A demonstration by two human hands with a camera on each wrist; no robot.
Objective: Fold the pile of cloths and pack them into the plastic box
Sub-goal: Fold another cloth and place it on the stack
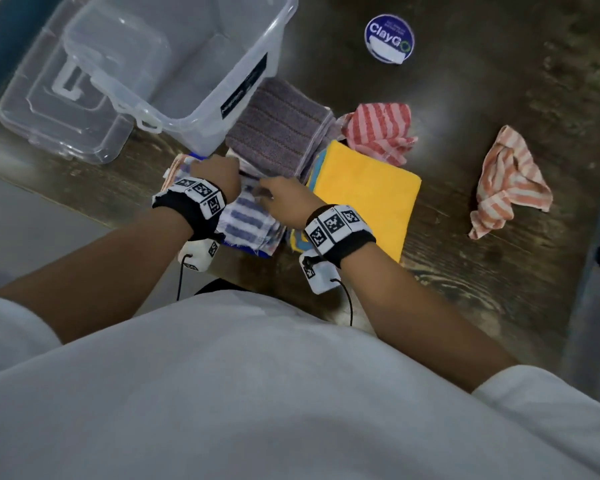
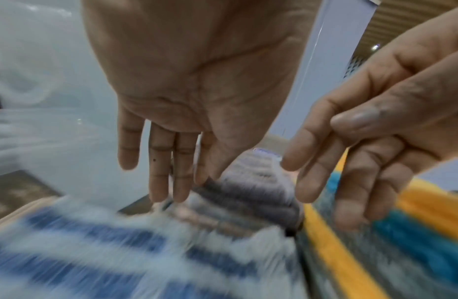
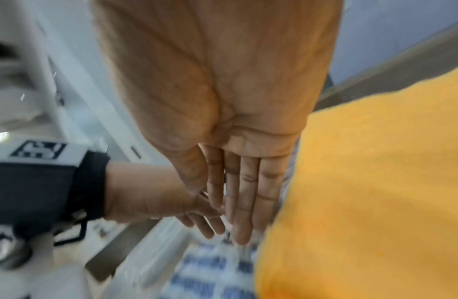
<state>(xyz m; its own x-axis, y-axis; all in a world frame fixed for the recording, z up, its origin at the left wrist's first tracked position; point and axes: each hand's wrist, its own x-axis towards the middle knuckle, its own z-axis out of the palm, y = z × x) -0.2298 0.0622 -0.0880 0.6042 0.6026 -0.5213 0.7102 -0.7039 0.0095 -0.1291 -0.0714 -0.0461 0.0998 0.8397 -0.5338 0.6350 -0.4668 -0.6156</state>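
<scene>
Overhead, one open plastic box [image 1: 201, 109], two crumpled striped cloths [image 1: 378, 133] [image 1: 510, 181]

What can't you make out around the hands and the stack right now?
Head view: fingertips of left hand and right hand hidden by the hands themselves.
Wrist views: blue-striped cloth smeared by motion blur.
Cloths under the yellow cloth: only edges show.
Plastic box: cut off by top edge.

Against the clear plastic box [image 1: 205, 98] sits a grey cloth [image 1: 274, 133] with brown stripes; just beside the box, my blue-and-white striped cloth [image 1: 246, 223] and yellow cloth [image 1: 368, 192]; farther from it, a red-and-white striped cloth [image 1: 381, 129] and orange-and-white striped cloth [image 1: 510, 181].
</scene>
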